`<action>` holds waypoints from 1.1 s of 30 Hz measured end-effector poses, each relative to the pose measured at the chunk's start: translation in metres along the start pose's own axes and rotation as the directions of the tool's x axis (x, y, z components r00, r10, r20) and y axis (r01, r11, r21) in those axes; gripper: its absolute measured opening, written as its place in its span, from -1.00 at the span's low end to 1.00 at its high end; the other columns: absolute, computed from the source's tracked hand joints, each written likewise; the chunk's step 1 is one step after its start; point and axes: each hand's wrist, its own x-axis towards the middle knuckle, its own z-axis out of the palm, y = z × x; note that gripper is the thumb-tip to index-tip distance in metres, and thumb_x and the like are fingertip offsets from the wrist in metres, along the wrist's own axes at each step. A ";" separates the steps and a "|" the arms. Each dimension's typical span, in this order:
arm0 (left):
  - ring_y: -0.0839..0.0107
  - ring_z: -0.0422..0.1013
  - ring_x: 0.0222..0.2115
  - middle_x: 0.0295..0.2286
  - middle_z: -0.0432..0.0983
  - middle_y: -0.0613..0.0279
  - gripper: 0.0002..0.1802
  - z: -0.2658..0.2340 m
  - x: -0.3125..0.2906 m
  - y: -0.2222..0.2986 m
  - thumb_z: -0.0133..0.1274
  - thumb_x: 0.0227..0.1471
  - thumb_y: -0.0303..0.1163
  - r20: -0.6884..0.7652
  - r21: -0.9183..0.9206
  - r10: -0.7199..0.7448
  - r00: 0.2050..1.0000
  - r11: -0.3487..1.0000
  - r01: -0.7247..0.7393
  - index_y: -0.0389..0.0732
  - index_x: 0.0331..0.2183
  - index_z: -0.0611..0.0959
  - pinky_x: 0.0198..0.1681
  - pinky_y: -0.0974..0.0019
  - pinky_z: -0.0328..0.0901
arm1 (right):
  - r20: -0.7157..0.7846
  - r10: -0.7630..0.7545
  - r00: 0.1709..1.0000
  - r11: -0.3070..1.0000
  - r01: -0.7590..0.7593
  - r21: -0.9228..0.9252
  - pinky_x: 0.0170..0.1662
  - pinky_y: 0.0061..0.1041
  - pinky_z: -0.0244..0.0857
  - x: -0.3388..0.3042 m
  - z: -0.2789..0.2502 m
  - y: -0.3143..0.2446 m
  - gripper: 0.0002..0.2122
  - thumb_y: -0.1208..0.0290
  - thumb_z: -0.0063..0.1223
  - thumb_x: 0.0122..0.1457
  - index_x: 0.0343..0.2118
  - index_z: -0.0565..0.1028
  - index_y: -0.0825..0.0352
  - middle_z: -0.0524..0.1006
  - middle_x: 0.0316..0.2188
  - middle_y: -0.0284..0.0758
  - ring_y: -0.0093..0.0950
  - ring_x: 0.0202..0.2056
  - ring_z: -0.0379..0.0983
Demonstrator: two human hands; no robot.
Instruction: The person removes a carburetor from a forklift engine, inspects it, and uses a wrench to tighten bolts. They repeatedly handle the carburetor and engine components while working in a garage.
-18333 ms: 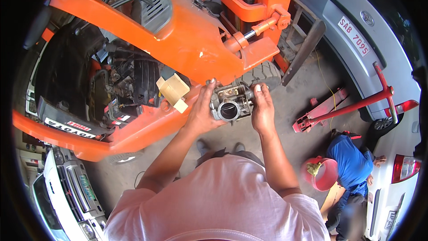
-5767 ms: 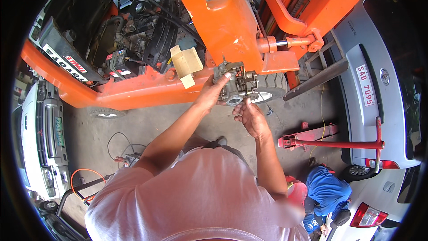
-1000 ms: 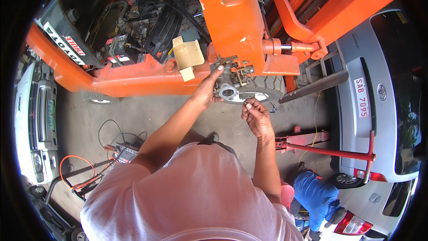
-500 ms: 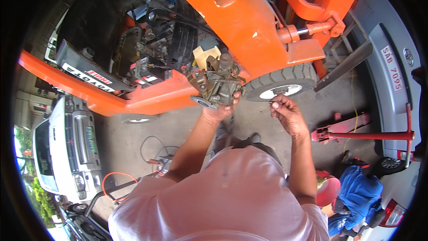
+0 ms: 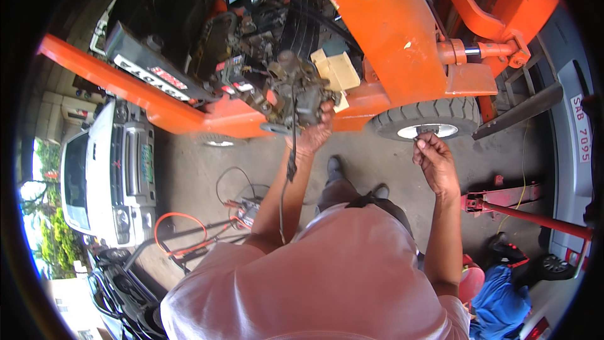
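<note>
In my left hand (image 5: pixel 316 135) sits a grimy metal carburetor (image 5: pixel 303 102), gripped from below and at its right side, just in front of the orange forklift's engine bay (image 5: pixel 233 56). The carburetor looks blurred, and the left hand's fingers are partly hidden by it. My right hand (image 5: pixel 438 162) is apart from it, to the right, before the forklift's front wheel (image 5: pixel 434 119). Its thumb and fingertips are pinched together, with a tiny dark thing at their tips that I cannot make out. A thin dark cord (image 5: pixel 292 167) hangs across my left wrist.
An opened tan carton (image 5: pixel 340 70) rests on the orange forklift body (image 5: pixel 384 31) behind the carburetor. A red floor jack (image 5: pixel 503 198) lies at right, near a person in blue (image 5: pixel 501 302). A white vehicle (image 5: pixel 110 176) stands at left, beside an orange hose (image 5: pixel 179 215).
The view has shifted, so the forklift sits further right. My left hand has tilted the carburetor, and the tan carton shows more. My right hand keeps its pinch.
</note>
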 end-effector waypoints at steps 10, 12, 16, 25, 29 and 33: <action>0.25 0.44 -0.28 -0.17 0.46 -0.04 -0.21 -0.042 -0.079 0.072 0.07 0.06 0.08 -0.181 0.177 0.358 0.916 0.928 -0.328 -0.26 0.17 0.38 -0.33 0.37 0.42 | -0.016 0.164 0.986 0.935 -0.161 -0.316 -0.37 -0.63 0.26 0.071 0.027 0.037 -0.92 0.44 0.16 0.22 -0.26 0.54 0.28 0.46 -0.49 -0.50 -0.65 -0.48 0.34; 0.18 0.53 -0.33 -0.21 0.56 -0.10 -0.14 -0.049 -0.094 0.088 -0.03 0.01 0.27 -0.291 0.269 0.435 0.852 0.892 -0.363 -0.29 0.06 0.50 -0.33 0.31 0.49 | -0.011 0.185 0.983 0.888 -0.172 -0.427 -0.37 -0.63 0.26 0.100 0.041 0.055 -0.91 0.43 0.16 0.22 -0.26 0.53 0.29 0.45 -0.50 -0.50 -0.67 -0.48 0.34; 0.13 0.56 -0.36 -0.26 0.58 -0.14 -0.07 -0.060 -0.117 0.114 -0.14 0.01 0.40 -0.369 0.217 0.474 0.799 0.880 -0.422 -0.29 0.03 0.53 -0.42 0.30 0.50 | -0.004 0.251 0.968 0.792 -0.207 -0.575 -0.37 -0.64 0.28 0.183 0.067 0.100 -0.87 0.41 0.15 0.23 -0.25 0.53 0.35 0.47 -0.50 -0.49 -0.69 -0.46 0.36; 0.07 0.57 -0.47 -0.30 0.60 -0.13 -0.18 -0.052 -0.137 0.169 -0.12 0.05 0.30 -0.528 0.283 0.528 0.666 0.848 -0.448 -0.24 0.02 0.55 -0.56 0.31 0.49 | 0.165 0.120 0.979 -0.130 0.180 -0.975 -0.10 -0.23 0.42 0.376 0.100 0.183 -0.81 0.43 0.13 0.04 -0.28 0.58 0.35 0.61 -0.25 -0.02 -0.07 -0.17 0.56; 0.06 0.57 -0.48 -0.33 0.62 -0.09 -0.27 -0.053 -0.142 0.192 -0.05 0.05 0.22 -0.539 0.328 0.538 0.648 0.843 -0.427 -0.24 -0.03 0.58 -0.59 0.29 0.46 | 0.099 0.349 0.932 -0.331 0.221 -0.917 0.02 -0.20 0.41 0.426 0.115 0.214 -0.76 0.47 0.13 0.04 -0.20 0.61 0.35 0.58 -0.13 0.01 -0.09 -0.03 0.52; 0.02 0.57 -0.43 -0.32 0.61 -0.09 -0.28 -0.061 -0.147 0.212 -0.01 0.05 0.18 -0.514 0.354 0.558 0.651 0.830 -0.431 -0.24 0.01 0.54 -0.57 0.27 0.48 | -0.025 0.379 0.925 -0.399 0.139 -0.906 0.07 -0.21 0.40 0.447 0.122 0.247 -0.74 0.48 0.02 0.15 -0.12 0.60 0.36 0.55 -0.06 0.03 -0.09 0.04 0.49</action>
